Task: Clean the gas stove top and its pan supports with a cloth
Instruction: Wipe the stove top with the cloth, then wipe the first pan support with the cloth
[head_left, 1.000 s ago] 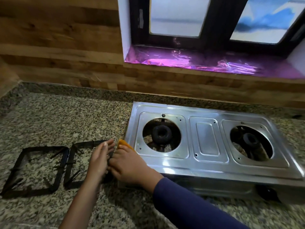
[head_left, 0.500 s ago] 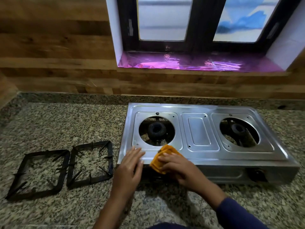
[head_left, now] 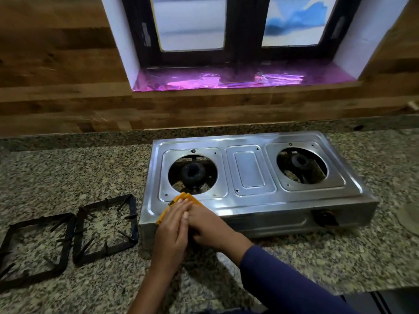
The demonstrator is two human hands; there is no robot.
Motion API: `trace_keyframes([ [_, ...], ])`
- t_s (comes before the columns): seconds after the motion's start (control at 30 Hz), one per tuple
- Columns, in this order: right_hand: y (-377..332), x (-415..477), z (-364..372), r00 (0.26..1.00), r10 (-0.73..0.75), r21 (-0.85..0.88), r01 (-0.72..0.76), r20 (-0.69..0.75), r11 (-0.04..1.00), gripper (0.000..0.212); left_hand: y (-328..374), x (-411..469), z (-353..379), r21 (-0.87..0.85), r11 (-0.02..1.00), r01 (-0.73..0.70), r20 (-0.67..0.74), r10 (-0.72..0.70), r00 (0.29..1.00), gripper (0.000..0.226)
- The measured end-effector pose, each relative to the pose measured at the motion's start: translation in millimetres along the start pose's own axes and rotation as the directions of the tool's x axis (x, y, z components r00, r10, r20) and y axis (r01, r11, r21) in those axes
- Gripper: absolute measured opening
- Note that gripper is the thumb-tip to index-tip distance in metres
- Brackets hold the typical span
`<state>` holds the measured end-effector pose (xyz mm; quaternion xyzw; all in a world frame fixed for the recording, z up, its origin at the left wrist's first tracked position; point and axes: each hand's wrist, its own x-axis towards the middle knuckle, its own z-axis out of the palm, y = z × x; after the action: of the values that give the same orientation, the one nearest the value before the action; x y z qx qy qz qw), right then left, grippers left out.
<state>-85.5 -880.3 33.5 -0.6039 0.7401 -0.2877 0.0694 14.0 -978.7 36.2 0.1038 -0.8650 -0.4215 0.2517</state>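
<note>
Left of the stainless-steel two-burner gas stove (head_left: pixel 249 173), two black square metal pan supports (head_left: pixel 134 219) obstruct the speckled granite countertop (head_left: pixel 317 264). Left hand (head_left: pixel 172 227), right hand (head_left: pixel 210 225) and orange cloth (head_left: pixel 184 197) block its front-left corner. Front-right: open countertop.

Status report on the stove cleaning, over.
Left hand flat over right hand, right fingers hidden. Orange cloth under both at stove top front-left corner. Pan supports off, on counter. Nothing blocking.

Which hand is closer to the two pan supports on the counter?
Left. The left hand rests on the cloth just right of the pan supports; the right hand lies beyond it, further right.
</note>
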Motion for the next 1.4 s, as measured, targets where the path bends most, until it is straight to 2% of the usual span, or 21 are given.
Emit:
trace_keyframes([
  [0.07,5.3,-10.5,-6.9,1.0,-0.005,0.013,0.005,0.011,1.0,0.048,2.1,-0.6,3.7,-0.011,1.0,-0.009,0.028,0.009,1.0,0.042],
  [0.23,36.2,-79.0,-50.8,0.995,0.065,0.095,-0.057,-0.074,0.994,0.035,35.7,4.2,53.1,-0.022,0.993,-0.119,0.269,0.121,0.956,0.047],
  [0.3,49.7,-110.4,-73.5,0.99,0.106,0.121,-0.095,-0.092,0.988,0.036,54.1,6.0,81.6,-0.016,0.989,-0.146,0.346,0.142,0.928,0.053],
  [0.43,84.1,-179.6,-117.8,0.956,0.211,0.138,-0.186,-0.204,0.973,0.043,84.9,6.6,128.2,0.092,0.983,-0.157,0.514,0.088,0.853,0.07],
  [0.53,112.6,-223.2,-139.7,0.922,0.311,0.131,-0.287,-0.23,0.949,0.052,105.0,6.5,151.6,0.221,0.945,-0.239,0.611,0.057,0.79,0.072],
  [0.63,121.8,-229.1,-142.1,0.919,0.35,0.154,-0.325,-0.181,0.933,0.047,116.5,1.0,153.3,0.294,0.927,-0.231,0.539,0.038,0.842,0.083],
  [0.73,121.2,-208.4,-130.1,0.943,0.301,0.175,-0.276,-0.141,0.945,0.038,116.8,-17.6,130.7,0.333,0.938,-0.1,0.367,-0.031,0.93,0.084],
  [0.8,113.1,-185.5,-116.0,0.968,0.222,0.174,-0.2,-0.118,0.964,0.034,106.1,-35.2,107.8,0.387,0.922,-0.003,0.287,-0.117,0.951,0.086],
  [0.93,89.0,-117.6,-70.4,0.997,0.036,0.127,-0.028,-0.063,0.992,0.03,74.8,-67.2,50.3,0.504,0.843,0.185,0.158,-0.301,0.941,0.094],
  [1.03,67.2,-68.8,-36.5,1.0,-0.017,0.08,0.016,0.012,0.997,0.036,58.3,-81.6,6.3,0.545,0.776,0.318,0.014,-0.388,0.922,0.082],
  [1.13,43.7,-38.6,-17.4,0.999,-0.038,0.034,0.037,0.032,0.999,0.037,41.5,-87.4,-28.7,0.504,0.754,0.422,-0.064,-0.454,0.889,0.07],
  [1.23,29.8,-15.6,-5.3,0.996,-0.063,-0.01,0.064,0.057,0.998,0.036,21.1,-84.3,-51.1,0.434,0.768,0.472,-0.079,-0.489,0.869,0.069],
  [1.4,2.6,35.5,27.7,0.993,-0.083,0.003,0.083,0.089,0.997,0.046,-24.2,-73.2,-82.6,0.339,0.826,0.451,-0.016,-0.474,0.88,0.062],
])
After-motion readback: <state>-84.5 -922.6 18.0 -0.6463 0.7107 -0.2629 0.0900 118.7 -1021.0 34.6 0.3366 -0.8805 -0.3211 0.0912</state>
